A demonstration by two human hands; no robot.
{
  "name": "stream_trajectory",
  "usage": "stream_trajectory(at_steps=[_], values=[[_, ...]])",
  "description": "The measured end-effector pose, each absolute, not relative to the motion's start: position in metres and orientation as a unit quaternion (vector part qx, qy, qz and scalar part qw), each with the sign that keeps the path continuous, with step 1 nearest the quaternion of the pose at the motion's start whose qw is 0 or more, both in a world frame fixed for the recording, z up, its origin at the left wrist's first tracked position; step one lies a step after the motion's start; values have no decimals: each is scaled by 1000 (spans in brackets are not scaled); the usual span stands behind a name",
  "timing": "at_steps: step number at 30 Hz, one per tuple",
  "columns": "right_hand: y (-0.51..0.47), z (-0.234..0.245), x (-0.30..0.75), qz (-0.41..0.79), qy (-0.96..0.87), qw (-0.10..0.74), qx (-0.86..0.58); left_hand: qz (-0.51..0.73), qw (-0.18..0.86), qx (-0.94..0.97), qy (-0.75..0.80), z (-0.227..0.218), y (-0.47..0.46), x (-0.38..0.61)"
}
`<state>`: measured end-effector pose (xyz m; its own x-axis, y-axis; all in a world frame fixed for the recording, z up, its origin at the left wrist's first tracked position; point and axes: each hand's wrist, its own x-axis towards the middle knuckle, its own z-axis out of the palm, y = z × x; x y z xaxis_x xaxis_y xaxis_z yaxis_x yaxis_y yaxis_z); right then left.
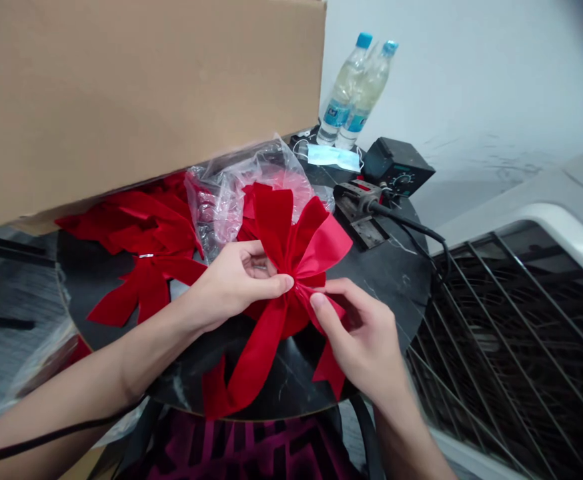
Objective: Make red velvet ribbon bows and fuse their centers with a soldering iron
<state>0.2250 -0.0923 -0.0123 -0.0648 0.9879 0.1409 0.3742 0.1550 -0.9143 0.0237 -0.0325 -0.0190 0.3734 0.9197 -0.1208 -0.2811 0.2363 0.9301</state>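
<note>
Red velvet bow (273,223) sits at the centre of the frame, held over the round black marble surface (389,297). The left hand's (236,283) grip is closed on its gathered middle, and the right hand's (359,333) grip pinches the narrow ribbon beside it. If either grip slackens, the folds could spring apart and the loops could slip out of shape. The long ribbon tail (249,370) trails toward the lower edge and could crease under a wrist. A second red bow (144,293) lies just left, beside a crumpled clear plastic bag (254,190). At upper right, a soldering station (396,167) and its black cable (411,227) sit near the loops; if hot, that iron could scorch velvet or plastic.
</note>
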Motion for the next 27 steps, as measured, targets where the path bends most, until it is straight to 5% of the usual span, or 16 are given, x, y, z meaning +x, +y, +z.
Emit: stream_trajectory(at_steps=[4,9,17,27], values=[[-96,-10,216,322,-631,444,-549,450,700,430,349,-18,-33,26],[-96,-26,212,629,-406,433,-503,447,730,374,357,-18,-36,30],[-70,-9,233,361,-599,466,-542,414,745,392,346,-17,-36,30],[-40,-30,245,495,-512,567,-413,287,878,284,256,-10,-36,26]])
